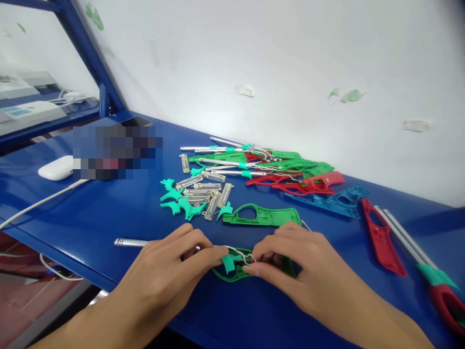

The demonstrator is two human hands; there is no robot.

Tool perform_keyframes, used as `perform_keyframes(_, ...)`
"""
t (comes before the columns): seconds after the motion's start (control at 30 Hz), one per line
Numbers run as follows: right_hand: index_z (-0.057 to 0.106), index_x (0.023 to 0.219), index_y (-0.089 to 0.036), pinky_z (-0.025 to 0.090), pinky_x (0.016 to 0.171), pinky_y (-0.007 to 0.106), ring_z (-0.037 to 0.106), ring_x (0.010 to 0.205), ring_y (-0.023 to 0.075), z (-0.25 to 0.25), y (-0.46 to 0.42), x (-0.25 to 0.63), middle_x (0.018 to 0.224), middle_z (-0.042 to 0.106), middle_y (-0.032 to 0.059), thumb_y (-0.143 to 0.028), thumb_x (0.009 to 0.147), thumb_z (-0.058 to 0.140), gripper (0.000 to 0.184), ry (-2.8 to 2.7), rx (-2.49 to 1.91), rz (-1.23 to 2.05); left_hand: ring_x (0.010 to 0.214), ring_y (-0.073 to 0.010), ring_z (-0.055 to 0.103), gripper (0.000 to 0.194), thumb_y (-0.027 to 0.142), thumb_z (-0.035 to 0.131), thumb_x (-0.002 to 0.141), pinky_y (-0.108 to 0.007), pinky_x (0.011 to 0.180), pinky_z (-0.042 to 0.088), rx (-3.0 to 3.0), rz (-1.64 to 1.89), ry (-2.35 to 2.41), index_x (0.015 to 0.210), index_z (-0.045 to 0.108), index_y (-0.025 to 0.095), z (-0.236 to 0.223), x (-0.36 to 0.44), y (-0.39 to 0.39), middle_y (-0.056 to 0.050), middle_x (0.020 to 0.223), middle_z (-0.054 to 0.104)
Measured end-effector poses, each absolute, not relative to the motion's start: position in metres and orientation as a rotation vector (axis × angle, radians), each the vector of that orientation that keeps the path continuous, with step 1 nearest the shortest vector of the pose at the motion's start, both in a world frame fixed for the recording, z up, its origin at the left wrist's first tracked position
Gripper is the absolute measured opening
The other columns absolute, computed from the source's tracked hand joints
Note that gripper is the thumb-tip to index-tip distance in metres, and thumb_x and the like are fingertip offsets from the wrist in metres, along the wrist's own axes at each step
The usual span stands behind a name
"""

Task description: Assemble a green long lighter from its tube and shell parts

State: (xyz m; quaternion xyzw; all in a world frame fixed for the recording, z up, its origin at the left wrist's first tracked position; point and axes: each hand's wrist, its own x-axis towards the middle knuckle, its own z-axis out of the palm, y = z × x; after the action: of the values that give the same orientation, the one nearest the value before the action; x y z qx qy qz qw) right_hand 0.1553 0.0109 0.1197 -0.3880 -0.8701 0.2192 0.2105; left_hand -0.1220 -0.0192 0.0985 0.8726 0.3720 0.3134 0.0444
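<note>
Wire [240, 251], thin and white, was pinched narrowly in my right grip [298, 261] beside a green plastic half-shell [236, 278], low over the blue table [225, 310]. My left grip [179, 261] touched a curved turquoise plastic trigger [228, 264]; whether it was clasping that, I couldn't tell.

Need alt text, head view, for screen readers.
A left hand and right hand work at a green plastic shell on a blue table, the right apparently pinching a white wire near a teal piece. Beyond lie clear cartridges, metal tubes and more coloured shells.
</note>
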Motion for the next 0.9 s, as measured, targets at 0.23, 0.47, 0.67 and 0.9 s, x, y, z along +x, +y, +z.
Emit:
perform_keyframes(0.23,0.076,0.096,-0.029,0.050,0.074,0.028,0.071,0.075,0.0137,0.118,0.011,0.151,0.085,0.081,-0.0090,-0.038,0.106,0.081,0.014,-2.405,-0.970,0.563,0.075,-0.0109,0.068,0.039,0.008,0.043,0.118,-0.022,0.063,0.053,2.627,0.955,1.132,0.127,0.074,0.029,0.095,-0.121,-0.021,0.003,0.093,0.072)
perform_keyframes(0.47,0.075,0.094,-0.027,0.051,0.080,0.027,0.073,0.075,0.0104,0.117,0.012,0.153,0.085,0.082,-0.0092,-0.049,0.112,0.069,0.029,-2.356,-0.874,0.610,0.078,-0.0119,0.066,0.033,0.008,0.044,0.118,-0.023,0.067,0.054,2.622,0.958,1.075,0.123,0.072,0.025,0.101,-0.122,-0.023,0.003,0.095,0.075)
perform_keyframes(0.67,0.076,0.089,-0.027,0.052,0.084,0.030,0.072,0.072,0.0110,0.116,0.015,0.152,0.082,0.081,-0.0079,-0.054,0.113,0.063,0.039,-2.385,-0.875,0.639,0.077,-0.0115,0.064,0.044,-0.004,0.042,0.111,-0.023,0.062,0.048,2.596,0.970,1.092,0.124,0.070,0.027,0.097,-0.120,-0.025,0.004,0.093,0.071)
perform_keyframes(0.9,0.074,0.089,-0.025,0.046,0.082,0.028,0.068,0.070,0.0103,0.114,0.011,0.149,0.083,0.080,-0.0083,-0.052,0.119,0.050,0.047,-2.408,-0.780,0.433,0.078,-0.0115,0.060,0.047,-0.006,0.041,0.110,-0.025,0.061,0.043,2.635,0.998,1.082,0.127,0.071,0.026,0.088,-0.121,-0.026,0.003,0.097,0.070)
